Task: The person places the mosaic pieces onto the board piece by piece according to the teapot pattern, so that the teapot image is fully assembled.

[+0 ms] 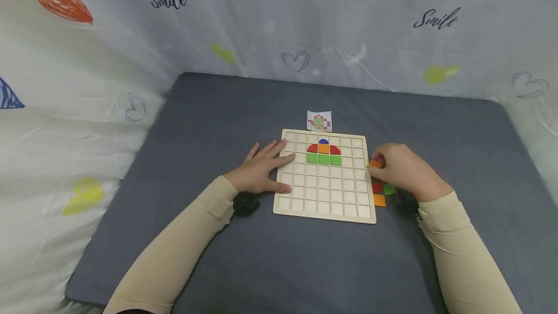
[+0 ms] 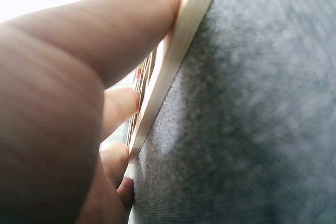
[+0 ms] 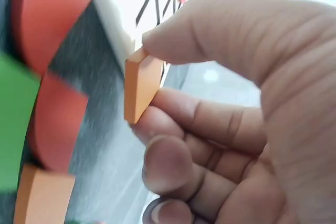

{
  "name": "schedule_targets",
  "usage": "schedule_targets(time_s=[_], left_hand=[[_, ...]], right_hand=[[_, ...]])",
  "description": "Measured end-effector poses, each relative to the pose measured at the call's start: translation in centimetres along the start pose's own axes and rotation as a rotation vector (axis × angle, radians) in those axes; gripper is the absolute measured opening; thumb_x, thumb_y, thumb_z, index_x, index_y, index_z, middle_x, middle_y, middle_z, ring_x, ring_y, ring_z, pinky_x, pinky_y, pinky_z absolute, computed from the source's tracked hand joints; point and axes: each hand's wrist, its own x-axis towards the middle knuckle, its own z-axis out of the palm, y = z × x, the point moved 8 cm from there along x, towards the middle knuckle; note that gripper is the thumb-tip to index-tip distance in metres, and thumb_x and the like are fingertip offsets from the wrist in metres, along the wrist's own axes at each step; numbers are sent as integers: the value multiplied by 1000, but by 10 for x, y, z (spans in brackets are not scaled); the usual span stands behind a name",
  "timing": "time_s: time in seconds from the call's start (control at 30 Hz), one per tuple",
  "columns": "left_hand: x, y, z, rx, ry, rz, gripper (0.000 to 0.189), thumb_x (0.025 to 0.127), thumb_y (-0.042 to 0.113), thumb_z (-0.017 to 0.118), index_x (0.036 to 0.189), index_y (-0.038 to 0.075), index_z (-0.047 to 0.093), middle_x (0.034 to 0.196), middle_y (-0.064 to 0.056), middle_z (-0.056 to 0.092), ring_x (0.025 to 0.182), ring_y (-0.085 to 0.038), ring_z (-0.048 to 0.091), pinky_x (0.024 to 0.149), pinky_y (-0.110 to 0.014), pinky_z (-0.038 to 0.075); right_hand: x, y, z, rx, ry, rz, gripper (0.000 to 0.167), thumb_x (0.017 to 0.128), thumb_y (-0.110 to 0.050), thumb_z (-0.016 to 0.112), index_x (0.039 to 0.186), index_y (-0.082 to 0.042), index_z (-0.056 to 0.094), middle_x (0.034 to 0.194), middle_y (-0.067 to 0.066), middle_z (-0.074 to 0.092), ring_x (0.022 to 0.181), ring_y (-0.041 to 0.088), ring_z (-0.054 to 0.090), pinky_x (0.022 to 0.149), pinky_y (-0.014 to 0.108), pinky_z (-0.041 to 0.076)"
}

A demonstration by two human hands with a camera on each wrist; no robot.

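Observation:
A wooden grid board (image 1: 322,197) lies on the grey table. Near its top, several coloured pieces fill cells: a blue half-round (image 1: 323,141), an orange square (image 1: 323,149) between two red rounded pieces (image 1: 334,150), and a row of green squares (image 1: 323,159). My left hand (image 1: 260,171) rests with spread fingers on the board's left edge. Beside the right edge, my right hand (image 1: 403,171) pinches an orange square piece (image 3: 139,85) between thumb and fingers. In the right wrist view the piece is close to the board's side.
Loose pieces lie right of the board, partly under my right hand: an orange square (image 1: 379,200), a green piece (image 1: 389,189) and red ones (image 1: 377,188). A small pattern card (image 1: 319,121) sits just beyond the board's far edge. A printed curtain (image 1: 279,28) hangs behind the table.

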Motion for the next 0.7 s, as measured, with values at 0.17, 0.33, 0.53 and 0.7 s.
schedule_targets(time_s=[0.17, 0.33, 0.53, 0.7], left_hand=[[-1, -1, 0, -5, 2, 2, 95, 90, 66, 73, 167, 29, 30, 178, 1, -2, 164, -23, -6, 127, -54, -16], [-1, -2, 1, -7, 2, 4, 95, 91, 66, 73, 167, 31, 29, 178, 2, -3, 164, -22, -7, 127, -53, -17], [-1, -2, 0, -9, 4, 9, 95, 91, 67, 72, 167, 31, 29, 178, 3, -3, 164, -21, -6, 127, -52, -17], [-2, -1, -1, -7, 3, 12, 95, 91, 67, 72, 167, 31, 29, 178, 2, -3, 164, -22, -6, 127, -53, -16]], right_hand=[[1, -23, 5, -26, -15, -89, 21, 88, -17, 76, 100, 1, 74, 89, 6, 70, 78, 19, 61, 74, 39, 55], [3, -47, 10, -60, -11, -189, 22, 89, -17, 77, 102, 0, 76, 91, 5, 72, 80, 20, 61, 75, 40, 56], [8, -65, 16, -63, -27, -214, 17, 89, -16, 76, 101, -4, 78, 93, 3, 73, 81, 18, 62, 76, 40, 57], [13, -73, 24, -62, -52, -221, 14, 87, -13, 73, 99, -9, 79, 93, 0, 72, 78, 16, 59, 71, 36, 54]])
